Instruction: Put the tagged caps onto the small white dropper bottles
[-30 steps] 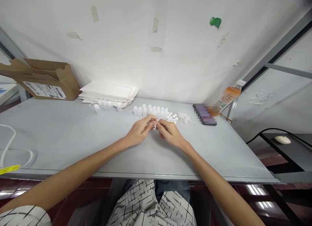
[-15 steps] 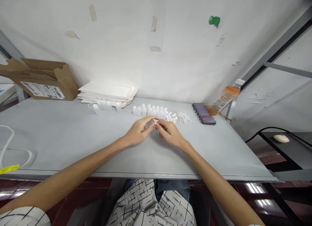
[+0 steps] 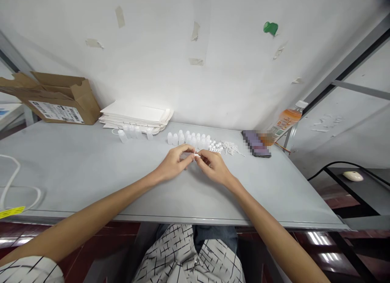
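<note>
Against a tape-marked white wall — grey table, small bottles.

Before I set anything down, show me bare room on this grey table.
Grey tabletop is bare right of the right hand, nearer than the dark rectangular phone, and between the left hand and looped white cable. Crowded: beyond the hands, translucent plastic bottles, small white pieces, thin white strips.

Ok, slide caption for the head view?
Left hand and right hand hold a small white piece, white bottles standing beyond.
</note>
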A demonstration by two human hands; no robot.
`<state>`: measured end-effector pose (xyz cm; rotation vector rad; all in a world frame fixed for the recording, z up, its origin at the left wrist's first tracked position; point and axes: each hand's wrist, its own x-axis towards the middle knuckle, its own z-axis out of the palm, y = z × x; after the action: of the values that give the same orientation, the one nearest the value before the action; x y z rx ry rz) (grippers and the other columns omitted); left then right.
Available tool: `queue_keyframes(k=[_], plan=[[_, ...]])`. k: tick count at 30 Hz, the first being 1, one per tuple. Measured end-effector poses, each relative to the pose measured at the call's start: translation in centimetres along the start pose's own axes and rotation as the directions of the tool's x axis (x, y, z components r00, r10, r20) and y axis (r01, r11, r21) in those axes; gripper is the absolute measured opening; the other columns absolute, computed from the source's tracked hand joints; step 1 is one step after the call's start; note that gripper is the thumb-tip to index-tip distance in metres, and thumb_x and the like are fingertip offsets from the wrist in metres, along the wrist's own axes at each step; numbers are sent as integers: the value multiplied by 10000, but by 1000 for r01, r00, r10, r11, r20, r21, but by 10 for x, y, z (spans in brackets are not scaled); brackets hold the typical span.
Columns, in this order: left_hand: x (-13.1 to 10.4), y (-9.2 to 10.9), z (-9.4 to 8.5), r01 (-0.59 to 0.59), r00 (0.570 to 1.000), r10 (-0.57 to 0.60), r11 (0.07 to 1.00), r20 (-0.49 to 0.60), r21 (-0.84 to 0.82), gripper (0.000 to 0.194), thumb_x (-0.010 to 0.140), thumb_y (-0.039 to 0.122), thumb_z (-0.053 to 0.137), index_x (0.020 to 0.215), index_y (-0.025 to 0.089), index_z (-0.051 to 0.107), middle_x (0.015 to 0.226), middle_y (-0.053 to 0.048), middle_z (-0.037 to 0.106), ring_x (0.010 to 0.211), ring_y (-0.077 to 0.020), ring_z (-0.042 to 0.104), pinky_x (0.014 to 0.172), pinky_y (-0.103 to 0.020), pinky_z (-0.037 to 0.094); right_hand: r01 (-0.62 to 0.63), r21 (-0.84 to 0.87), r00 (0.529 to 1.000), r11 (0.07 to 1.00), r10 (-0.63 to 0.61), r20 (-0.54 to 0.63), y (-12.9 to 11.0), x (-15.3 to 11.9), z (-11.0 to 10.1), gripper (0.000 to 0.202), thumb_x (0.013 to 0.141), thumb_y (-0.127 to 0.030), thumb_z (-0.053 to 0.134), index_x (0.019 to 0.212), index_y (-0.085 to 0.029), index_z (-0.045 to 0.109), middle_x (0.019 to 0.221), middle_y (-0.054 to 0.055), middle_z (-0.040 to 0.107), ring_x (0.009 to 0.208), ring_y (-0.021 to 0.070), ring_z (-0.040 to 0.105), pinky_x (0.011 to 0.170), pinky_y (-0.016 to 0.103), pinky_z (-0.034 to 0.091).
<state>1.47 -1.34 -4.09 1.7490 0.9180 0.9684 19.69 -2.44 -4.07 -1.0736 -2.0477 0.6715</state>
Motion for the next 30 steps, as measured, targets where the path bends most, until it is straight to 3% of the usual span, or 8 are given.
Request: queue_keyframes(k=[4, 9, 15, 18, 23, 30], plan=[[1, 1, 2, 11, 1000, -12, 995, -4, -96, 270, 890, 385, 565, 1026, 158, 624, 1037, -81, 625, 738, -140, 599, 534, -235, 513, -9, -11, 1000, 1000, 9, 6, 0, 0, 0, 283, 938, -324, 447, 697, -183, 492, 560, -44, 422, 519, 99, 363, 547, 249, 309], [2, 6, 3, 6, 999, -14, 990, -52, -142, 257, 897, 414, 579, 910, 157, 587, 926, -29, 576, 587, -77, 527, 517, -227, 488, -51, 15, 998, 999, 50, 34, -4, 0, 0, 308, 953, -347, 443, 702, -181, 512, 555, -45, 432, 512, 100, 372, 551, 250, 315], [0, 2, 5, 34, 997, -46, 985, -69, -169, 255, 943, 439, 515, 879, 197, 472, 708, 46, 419, 550, -69, 397, 492, -186, 358, -129, 111, 989, 985, 121, 82, -7, 0, -2, 324, 973, -363, 412, 740, -184, 546, 505, -43, 498, 498, 113, 449, 583, 255, 378], [-2, 0, 6, 33, 997, -43, 989, -66, -142, 246, 974, 439, 452, 892, 208, 441, 686, 58, 352, 561, -79, 351, 521, -196, 340, -144, 156, 987, 977, 129, 97, -7, 0, -3, 331, 977, -370, 405, 728, -189, 527, 490, -40, 515, 493, 119, 478, 611, 266, 403], [-4, 1, 6, -48, 994, 44, 998, -96, -38, 212, 1000, 396, 386, 919, 204, 423, 781, 31, 414, 598, -88, 360, 589, -232, 383, -178, 250, 981, 952, 152, 121, -7, 0, -3, 384, 982, -427, 399, 693, -190, 490, 501, -45, 491, 467, 111, 496, 592, 271, 402], [-5, -3, 4, -116, 991, 122, 989, -63, 90, 204, 1004, 385, 373, 941, 201, 433, 721, 37, 388, 589, -105, 334, 569, -243, 333, -265, 413, 959, 871, 194, 207, -7, 1, -2, 493, 978, -512, 405, 597, -199, 405, 494, -61, 405, 433, 101, 517, 544, 265, 389]])
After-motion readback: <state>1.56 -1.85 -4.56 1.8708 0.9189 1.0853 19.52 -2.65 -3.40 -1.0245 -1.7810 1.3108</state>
